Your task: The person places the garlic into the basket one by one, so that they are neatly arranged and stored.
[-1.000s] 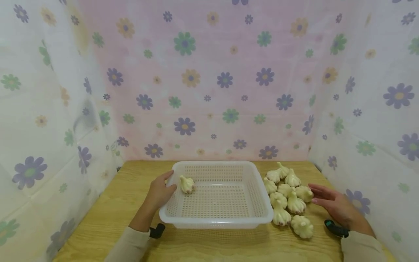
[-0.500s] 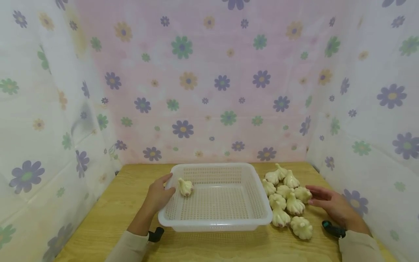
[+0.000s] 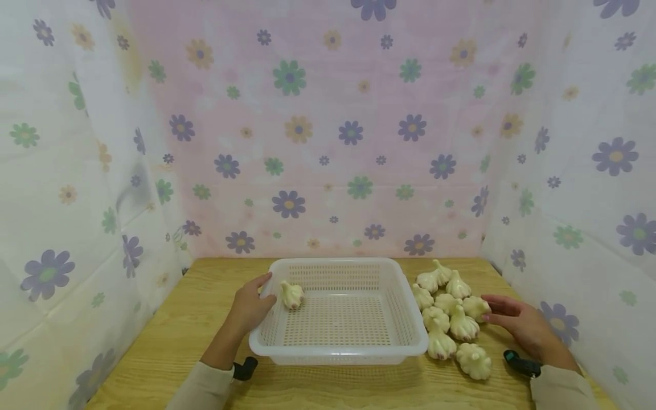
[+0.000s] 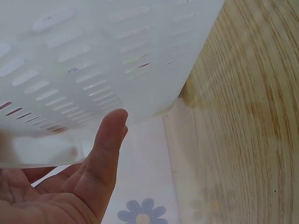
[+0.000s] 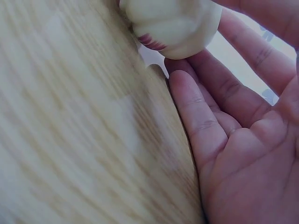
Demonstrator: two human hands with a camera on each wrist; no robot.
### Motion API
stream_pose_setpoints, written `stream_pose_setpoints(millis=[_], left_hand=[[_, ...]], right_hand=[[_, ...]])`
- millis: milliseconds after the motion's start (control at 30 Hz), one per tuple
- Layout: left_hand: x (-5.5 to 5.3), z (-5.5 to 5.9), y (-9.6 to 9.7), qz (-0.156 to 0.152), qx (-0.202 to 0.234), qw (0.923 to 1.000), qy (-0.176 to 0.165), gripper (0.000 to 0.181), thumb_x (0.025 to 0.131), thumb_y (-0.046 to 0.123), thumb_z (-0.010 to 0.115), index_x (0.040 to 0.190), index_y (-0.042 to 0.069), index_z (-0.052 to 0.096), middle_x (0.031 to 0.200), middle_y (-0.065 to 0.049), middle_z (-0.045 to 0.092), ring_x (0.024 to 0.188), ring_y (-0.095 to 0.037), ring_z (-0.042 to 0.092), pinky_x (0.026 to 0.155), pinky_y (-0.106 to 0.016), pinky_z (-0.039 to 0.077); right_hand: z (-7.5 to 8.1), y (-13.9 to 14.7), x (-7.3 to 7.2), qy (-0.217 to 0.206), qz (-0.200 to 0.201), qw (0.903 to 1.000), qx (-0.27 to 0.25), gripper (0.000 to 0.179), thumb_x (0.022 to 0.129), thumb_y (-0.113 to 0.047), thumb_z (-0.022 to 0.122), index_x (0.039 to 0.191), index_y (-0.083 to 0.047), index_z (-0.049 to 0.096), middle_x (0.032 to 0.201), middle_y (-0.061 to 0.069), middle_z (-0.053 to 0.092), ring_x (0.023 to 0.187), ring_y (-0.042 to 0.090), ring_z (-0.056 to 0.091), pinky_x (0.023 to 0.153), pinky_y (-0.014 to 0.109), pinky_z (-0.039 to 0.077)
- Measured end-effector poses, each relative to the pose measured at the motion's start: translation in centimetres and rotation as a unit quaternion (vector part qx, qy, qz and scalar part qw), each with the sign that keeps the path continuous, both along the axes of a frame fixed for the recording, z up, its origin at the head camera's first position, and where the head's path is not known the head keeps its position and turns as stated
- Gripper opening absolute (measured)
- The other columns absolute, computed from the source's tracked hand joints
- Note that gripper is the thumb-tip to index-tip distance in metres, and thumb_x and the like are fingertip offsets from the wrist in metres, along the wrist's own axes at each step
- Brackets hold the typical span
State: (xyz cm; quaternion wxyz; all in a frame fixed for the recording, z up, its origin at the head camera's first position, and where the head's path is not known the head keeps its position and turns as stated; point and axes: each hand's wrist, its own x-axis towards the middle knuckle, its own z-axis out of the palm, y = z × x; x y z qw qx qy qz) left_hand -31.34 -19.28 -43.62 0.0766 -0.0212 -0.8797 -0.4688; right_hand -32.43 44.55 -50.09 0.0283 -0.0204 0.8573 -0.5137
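Note:
A white plastic basket with slotted walls sits on the wooden table. My left hand grips its left rim, and in the left wrist view one finger lies along the slotted outer wall. Inside the basket, near that hand, is one garlic bulb. Several more bulbs are heaped to the right of the basket. My right hand reaches in from the right, fingers extended and touching the rightmost garlic bulb. From the right wrist, that bulb shows at the fingertips, with the palm facing it.
A single garlic bulb lies at the front of the heap. The heap stands close against the basket's right wall. Flowered cloth closes off the back and both sides of the wooden table. Each wrist carries a black device.
My right hand has shifted slightly left, and its thumb now overlaps the edge of the rightmost garlic bulb. My left hand keeps its place on the basket. The head view has shifted a little.

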Motion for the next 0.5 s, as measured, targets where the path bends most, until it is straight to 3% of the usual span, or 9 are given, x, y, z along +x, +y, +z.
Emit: stream_pose_setpoints(millis=[233, 500], left_hand=[[0.01, 0.03, 0.09, -0.004, 0.008, 1.0, 0.001, 0.064, 0.094, 0.013, 0.064, 0.155, 0.006, 0.046, 0.151, -0.029, 0.051, 0.08, -0.022, 0.074, 0.06, -0.034, 0.064], [-0.07, -0.16, -0.02, -0.004, 0.007, 1.0, 0.004, 0.063, 0.095, 0.013, 0.064, 0.155, 0.006, 0.047, 0.153, -0.028, 0.049, 0.082, -0.023, 0.075, 0.061, -0.035, 0.064]], right_hand=[[0.69, -0.39, 0.19, 0.003, -0.005, 0.9999, 0.014, 0.074, 0.097, -0.04, 0.071, 0.157, -0.007, 0.044, 0.147, 0.01, 0.057, 0.105, -0.01, 0.06, 0.088, 0.023, 0.057], [0.97, -0.2, -0.06, -0.001, 0.002, 1.0, 0.01, 0.069, 0.099, -0.039, 0.069, 0.155, -0.007, 0.045, 0.143, 0.009, 0.06, 0.105, -0.003, 0.065, 0.087, 0.028, 0.059]])
